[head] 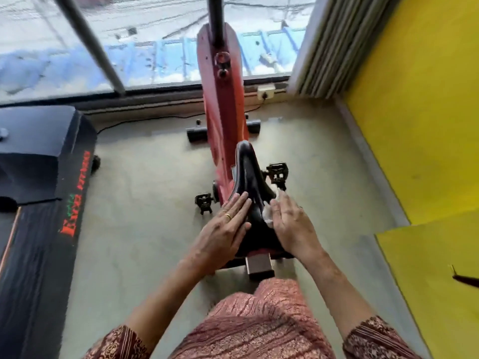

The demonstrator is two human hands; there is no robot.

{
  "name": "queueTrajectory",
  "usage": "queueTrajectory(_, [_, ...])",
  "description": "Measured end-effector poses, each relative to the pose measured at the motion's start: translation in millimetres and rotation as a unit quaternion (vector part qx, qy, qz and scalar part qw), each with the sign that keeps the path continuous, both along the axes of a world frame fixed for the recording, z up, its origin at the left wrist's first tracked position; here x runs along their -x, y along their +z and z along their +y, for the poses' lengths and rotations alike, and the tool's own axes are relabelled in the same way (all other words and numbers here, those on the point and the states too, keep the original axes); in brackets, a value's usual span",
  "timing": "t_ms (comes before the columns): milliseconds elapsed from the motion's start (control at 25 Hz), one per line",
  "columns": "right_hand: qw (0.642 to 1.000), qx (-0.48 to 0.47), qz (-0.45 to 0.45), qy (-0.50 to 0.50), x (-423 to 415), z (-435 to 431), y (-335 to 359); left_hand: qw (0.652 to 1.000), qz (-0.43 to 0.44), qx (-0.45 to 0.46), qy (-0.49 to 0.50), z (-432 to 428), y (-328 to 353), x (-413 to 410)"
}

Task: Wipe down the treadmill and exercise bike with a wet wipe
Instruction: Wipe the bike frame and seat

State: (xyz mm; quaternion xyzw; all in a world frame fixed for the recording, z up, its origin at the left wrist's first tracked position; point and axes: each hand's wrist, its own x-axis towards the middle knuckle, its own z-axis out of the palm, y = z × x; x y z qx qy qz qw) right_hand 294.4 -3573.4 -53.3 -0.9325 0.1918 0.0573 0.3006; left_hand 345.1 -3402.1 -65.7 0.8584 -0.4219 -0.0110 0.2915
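She stands just behind the exercise bike, its red frame running away from her toward twelve o'clock and the window. Both hands are on the black saddle. The left hand lies flat and open against the saddle's nine o'clock flank, fingers straight, gripping nothing; it looks to be steadying the seat. The right hand presses on the three o'clock flank with the white wet wipe pinned under its palm and fingers, only a crumpled edge of the wipe showing at the fingertips and by the thumb. The treadmill sits well apart at nine o'clock, its dark deck and lettered side rail running along the floor.

My reading is that the saddle is the piece being wiped just now, with the frame, the pedals and the upright post yet to be judged clean or not; I cannot tell from here.

What might go wrong: the wipe is held by pressure alone, so a quick stroke over the saddle's curved edge could let it slip and drop to the floor, picking up grit. Pushing hard on one side could also twist the seat if its clamp is loose. And a bunched wipe covers little, so streaks or missed patches near the nose seem likely.
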Motion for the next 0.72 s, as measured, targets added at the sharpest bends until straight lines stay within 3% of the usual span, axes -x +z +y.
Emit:
queueTrajectory(200, [0.991, -0.054, -0.057, -0.106, 55.1, 20.9, -8.8, 0.999, 0.036, 0.026, -0.013, 18.9, -3.7, 10.5])
queueTrajectory(360, [0.986, 0.078, -0.146, -0.035, 82.6, 59.5, -20.9, 0.998, 0.043, 0.035, -0.009, 35.0, -5.6, 17.4])
queueTrajectory(480, [0.976, 0.148, -0.156, 0.032, 63.6, 64.7, -18.2, 0.997, 0.054, 0.048, -0.002, 43.6, -8.5, 24.6])
queueTrajectory(600, [0.970, 0.169, -0.168, 0.051, 21.5, 75.4, -8.4, 0.997, 0.046, 0.063, -0.005, 50.0, -9.9, 29.5])
queueTrajectory(720, [0.961, 0.175, -0.169, 0.131, 27.0, 95.4, -16.3, 0.995, 0.048, 0.090, 0.011, 57.1, -12.6, 35.9])
